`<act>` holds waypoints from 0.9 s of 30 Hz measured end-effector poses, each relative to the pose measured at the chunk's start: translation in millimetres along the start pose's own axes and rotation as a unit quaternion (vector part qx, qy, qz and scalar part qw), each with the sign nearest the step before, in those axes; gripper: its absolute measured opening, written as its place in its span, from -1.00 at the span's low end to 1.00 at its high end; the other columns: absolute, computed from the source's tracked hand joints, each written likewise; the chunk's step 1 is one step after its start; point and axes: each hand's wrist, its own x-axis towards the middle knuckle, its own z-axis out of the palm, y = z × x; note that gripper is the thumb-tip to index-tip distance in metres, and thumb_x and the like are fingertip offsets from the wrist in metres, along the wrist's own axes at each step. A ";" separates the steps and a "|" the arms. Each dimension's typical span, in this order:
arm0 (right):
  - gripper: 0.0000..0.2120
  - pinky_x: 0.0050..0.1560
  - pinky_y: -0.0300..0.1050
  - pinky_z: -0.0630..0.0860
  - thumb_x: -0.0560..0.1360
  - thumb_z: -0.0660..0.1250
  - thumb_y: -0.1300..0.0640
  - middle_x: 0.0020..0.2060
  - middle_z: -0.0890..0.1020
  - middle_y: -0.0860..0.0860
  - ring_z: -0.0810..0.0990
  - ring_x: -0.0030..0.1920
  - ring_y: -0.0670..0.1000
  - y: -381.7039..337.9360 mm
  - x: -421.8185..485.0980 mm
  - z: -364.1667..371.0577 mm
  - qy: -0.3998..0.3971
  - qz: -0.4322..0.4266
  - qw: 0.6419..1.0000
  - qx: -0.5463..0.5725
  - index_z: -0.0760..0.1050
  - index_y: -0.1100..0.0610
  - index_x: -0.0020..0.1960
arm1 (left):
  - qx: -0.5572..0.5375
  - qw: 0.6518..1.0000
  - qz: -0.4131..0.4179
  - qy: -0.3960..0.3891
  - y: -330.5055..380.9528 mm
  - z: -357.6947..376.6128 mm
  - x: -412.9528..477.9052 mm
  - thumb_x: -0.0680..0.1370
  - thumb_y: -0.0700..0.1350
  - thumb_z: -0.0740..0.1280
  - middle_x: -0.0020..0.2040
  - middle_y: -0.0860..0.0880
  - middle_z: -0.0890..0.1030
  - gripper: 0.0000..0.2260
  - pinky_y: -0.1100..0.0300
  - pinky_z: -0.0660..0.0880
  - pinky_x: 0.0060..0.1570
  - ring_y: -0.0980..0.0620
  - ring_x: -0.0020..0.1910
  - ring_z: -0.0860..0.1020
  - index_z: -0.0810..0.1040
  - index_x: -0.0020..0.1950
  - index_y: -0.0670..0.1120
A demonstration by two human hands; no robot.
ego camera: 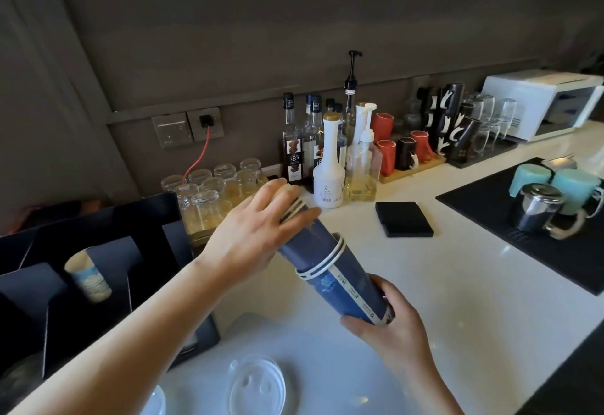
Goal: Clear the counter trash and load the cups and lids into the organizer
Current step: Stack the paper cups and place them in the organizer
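the stack of blue paper cups is held tilted in the air over the white counter, to the right of the black organizer. the right hand wraps curled fingers around its base end; the left hand caps the rim end, fingers together. the cups look light, thin-walled and easily crushed, so holding by the ends seems wise. clear lids lie near the front edge of the counter.

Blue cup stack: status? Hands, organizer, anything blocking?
Both hands, left and right, gripping the blue cup stack, tilted above the counter. Organizer holds one cup. Clear lids on the counter; path unobstructed.
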 end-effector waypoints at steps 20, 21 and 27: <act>-0.18 0.29 -0.08 0.49 0.23 0.56 -0.23 0.35 0.46 -0.37 0.48 0.34 -0.23 -49.2 13.3 26.3 -0.039 -0.027 0.992 0.121 0.31 -0.31 0.43 | -0.661 0.587 -0.467 0.017 85.8 38.3 -31.8 0.19 0.01 0.62 0.01 -0.04 0.73 -0.40 0.11 0.64 -0.09 0.02 -0.05 0.71 0.54 0.18 -0.03; -0.16 0.30 -0.12 0.48 0.28 0.53 -0.23 0.39 0.39 -0.40 0.44 0.36 -0.25 -59.7 23.9 20.0 -0.039 -0.059 0.991 0.115 0.25 -0.30 0.48 | -0.637 0.617 -0.461 0.009 81.1 37.4 -31.4 0.17 0.03 0.62 0.01 0.01 0.72 -0.39 0.16 0.64 -0.10 0.06 -0.06 0.71 0.53 0.18 0.01; -0.47 0.44 -0.07 0.35 0.55 0.27 -0.22 0.52 0.24 -0.27 0.23 0.50 -0.24 -118.1 74.0 13.5 -0.066 -0.183 0.981 -0.008 0.24 -0.30 0.50 | -0.554 0.711 -0.433 -0.026 65.8 32.9 -33.9 0.08 0.10 0.58 -0.03 0.14 0.65 -0.35 0.45 0.49 -0.31 0.28 -0.13 0.62 0.46 0.13 0.23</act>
